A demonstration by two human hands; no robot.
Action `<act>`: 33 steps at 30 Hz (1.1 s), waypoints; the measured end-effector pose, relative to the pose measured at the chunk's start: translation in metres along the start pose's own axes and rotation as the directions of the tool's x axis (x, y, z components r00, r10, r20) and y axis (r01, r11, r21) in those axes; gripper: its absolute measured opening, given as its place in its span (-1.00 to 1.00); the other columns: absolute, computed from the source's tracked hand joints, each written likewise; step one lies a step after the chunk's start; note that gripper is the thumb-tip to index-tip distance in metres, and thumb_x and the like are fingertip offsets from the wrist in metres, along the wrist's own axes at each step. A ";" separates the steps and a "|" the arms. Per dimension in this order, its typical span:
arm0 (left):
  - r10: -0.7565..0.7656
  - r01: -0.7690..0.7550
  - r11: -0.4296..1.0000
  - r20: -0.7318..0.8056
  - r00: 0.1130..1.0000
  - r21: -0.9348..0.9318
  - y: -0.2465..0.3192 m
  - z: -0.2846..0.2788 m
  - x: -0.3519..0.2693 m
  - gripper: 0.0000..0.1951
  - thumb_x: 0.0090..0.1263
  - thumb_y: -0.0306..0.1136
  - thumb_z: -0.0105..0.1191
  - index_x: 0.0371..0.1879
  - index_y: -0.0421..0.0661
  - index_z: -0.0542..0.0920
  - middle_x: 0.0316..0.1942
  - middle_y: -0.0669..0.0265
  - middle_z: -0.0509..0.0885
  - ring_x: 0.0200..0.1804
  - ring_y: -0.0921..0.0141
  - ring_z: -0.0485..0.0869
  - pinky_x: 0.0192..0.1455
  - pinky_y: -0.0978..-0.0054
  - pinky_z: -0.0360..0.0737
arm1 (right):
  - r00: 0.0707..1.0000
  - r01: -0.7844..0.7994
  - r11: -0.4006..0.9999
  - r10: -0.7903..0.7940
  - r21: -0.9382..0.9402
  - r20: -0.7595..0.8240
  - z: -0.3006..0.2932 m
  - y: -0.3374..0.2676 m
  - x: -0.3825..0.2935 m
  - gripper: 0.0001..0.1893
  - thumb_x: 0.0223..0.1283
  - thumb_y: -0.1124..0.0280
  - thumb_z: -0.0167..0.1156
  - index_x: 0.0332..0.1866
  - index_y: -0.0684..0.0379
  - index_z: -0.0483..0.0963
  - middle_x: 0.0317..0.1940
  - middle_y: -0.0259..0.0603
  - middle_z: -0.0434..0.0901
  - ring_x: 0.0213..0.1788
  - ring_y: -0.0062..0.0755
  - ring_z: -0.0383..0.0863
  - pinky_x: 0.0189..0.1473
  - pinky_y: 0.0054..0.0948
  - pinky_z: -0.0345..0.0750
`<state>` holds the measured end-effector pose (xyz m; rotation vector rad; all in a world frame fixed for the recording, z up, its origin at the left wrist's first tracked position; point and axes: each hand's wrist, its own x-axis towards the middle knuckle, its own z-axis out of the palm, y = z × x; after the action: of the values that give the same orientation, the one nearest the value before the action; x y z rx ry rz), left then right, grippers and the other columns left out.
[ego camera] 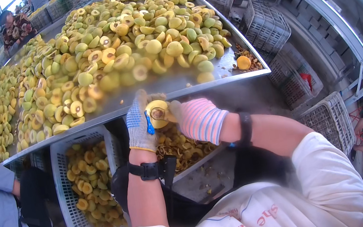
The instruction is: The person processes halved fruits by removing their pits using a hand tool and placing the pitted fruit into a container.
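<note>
My left hand point(143, 124), in a knit glove with blue dots, holds a halved yellow peach point(157, 113) just beyond the table's near edge. The brown pit side of the fruit faces up. A blue strip point(149, 122) lies along the glove beside it. My right hand point(196, 116), in a pink striped glove, is curled against the peach's right side; whether a small tool is in its fingers is hidden. Below both hands sits a container of peach scraps and pits point(187, 145). Ahead, a metal-rimmed table point(177, 90) bears a large heap of halved peaches point(113, 56).
A white plastic crate point(111, 147) of peach halves stands left of my legs. Pits point(248, 56) lie in the table's right corner. Stacked crates point(266, 25) line the right. A seated person point(0, 203) is close on the left; another person point(16, 29) sits across the table.
</note>
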<state>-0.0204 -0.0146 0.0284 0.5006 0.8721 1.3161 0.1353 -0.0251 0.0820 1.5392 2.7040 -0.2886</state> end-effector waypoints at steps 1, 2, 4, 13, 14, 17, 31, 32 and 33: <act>-0.004 0.005 1.000 0.029 1.000 -0.009 0.002 0.001 -0.001 -0.48 0.56 0.03 -0.11 -0.24 -0.29 0.65 -0.36 0.13 0.73 -0.35 0.28 0.72 -0.21 0.40 0.69 | 1.000 -0.020 0.999 0.021 0.044 -0.021 0.000 -0.001 -0.001 -0.80 0.19 0.36 0.16 -0.14 0.21 0.47 -0.49 0.01 0.66 -0.38 0.05 0.71 -0.37 -0.08 0.60; -0.002 0.002 1.000 0.028 1.000 -0.008 0.001 -0.001 -0.001 -0.48 0.56 0.03 -0.11 -0.24 -0.29 0.65 -0.36 0.13 0.73 -0.35 0.28 0.72 -0.21 0.40 0.69 | 1.000 -0.020 0.998 0.021 0.054 -0.013 -0.001 0.000 0.000 -0.80 0.18 0.37 0.17 -0.14 0.22 0.47 -0.47 0.02 0.66 -0.37 0.09 0.70 -0.33 -0.09 0.60; 0.007 0.010 0.992 0.130 0.991 -0.124 -0.001 -0.006 -0.002 -0.49 0.56 0.01 -0.10 -0.14 -0.29 0.63 -0.23 0.08 0.72 -0.20 0.25 0.72 -0.05 0.34 0.67 | 0.999 0.043 0.999 -0.043 0.009 -0.001 -0.005 0.008 0.003 -0.79 0.19 0.36 0.18 -0.14 0.23 0.47 -0.46 0.01 0.66 -0.38 0.09 0.69 -0.34 -0.08 0.59; 0.270 -0.134 0.896 0.280 0.921 -0.423 -0.001 -0.001 -0.002 -0.52 0.49 -0.03 0.02 0.06 -0.26 0.57 -0.02 0.02 0.66 0.03 0.11 0.64 0.16 0.19 0.58 | 0.987 -0.013 0.985 0.041 0.172 -0.159 -0.002 0.006 0.006 -0.62 0.21 0.20 0.23 -0.02 0.27 0.42 -0.39 0.04 0.67 -0.27 0.17 0.67 -0.24 -0.06 0.59; 0.265 -0.135 0.893 0.260 0.929 -0.429 -0.001 -0.002 -0.002 -0.53 0.50 -0.04 0.01 0.05 -0.26 0.58 -0.04 0.02 0.67 0.01 0.11 0.65 0.14 0.19 0.59 | 0.991 -0.033 0.983 0.056 0.182 -0.122 -0.003 0.001 0.007 -0.63 0.20 0.22 0.23 -0.03 0.28 0.42 -0.39 0.06 0.67 -0.27 0.16 0.68 -0.25 -0.06 0.59; 0.299 -0.187 0.890 0.222 0.928 -0.415 -0.003 -0.004 -0.002 -0.56 0.51 -0.06 0.00 0.02 -0.26 0.58 -0.11 0.03 0.68 -0.07 0.12 0.67 0.07 0.20 0.62 | 0.994 -0.090 0.980 0.101 0.178 -0.052 -0.007 -0.008 0.008 -0.65 0.20 0.25 0.25 -0.05 0.27 0.42 -0.39 0.06 0.67 -0.27 0.14 0.68 -0.26 -0.07 0.58; 0.457 -0.459 0.879 -0.046 0.888 -0.130 0.002 -0.010 -0.010 -0.65 0.60 -0.21 -0.12 -0.21 -0.28 0.61 -0.30 0.18 0.67 -0.28 0.32 0.66 -0.16 0.44 0.61 | 0.990 -0.107 0.960 0.079 0.259 0.118 0.000 -0.030 0.024 -0.67 0.21 0.36 0.17 0.04 0.29 0.46 -0.27 0.14 0.68 -0.11 0.07 0.70 -0.14 -0.11 0.62; 0.457 -0.458 0.879 -0.043 0.888 -0.131 0.002 -0.009 -0.010 -0.65 0.60 -0.21 -0.12 -0.21 -0.28 0.61 -0.30 0.18 0.67 -0.28 0.32 0.66 -0.16 0.44 0.61 | 0.987 -0.055 0.974 0.019 0.221 0.162 0.017 -0.021 0.034 -0.65 0.21 0.34 0.18 0.06 0.28 0.47 -0.23 0.13 0.68 -0.08 0.05 0.69 -0.10 -0.12 0.61; 0.535 -0.534 0.845 -0.042 0.844 0.043 0.004 -0.012 -0.010 -0.64 0.57 -0.16 -0.07 -0.17 -0.27 0.59 -0.28 0.14 0.67 -0.27 0.28 0.67 -0.16 0.40 0.63 | 0.976 0.005 0.982 -0.046 0.189 0.213 0.017 -0.026 0.040 -0.62 0.21 0.32 0.19 0.09 0.27 0.48 -0.19 0.13 0.68 -0.05 0.03 0.69 -0.06 -0.13 0.61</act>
<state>-0.0326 -0.0252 0.0264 0.7745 0.8238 1.8361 0.0909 -0.0075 0.0649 1.4179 2.5899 -0.6883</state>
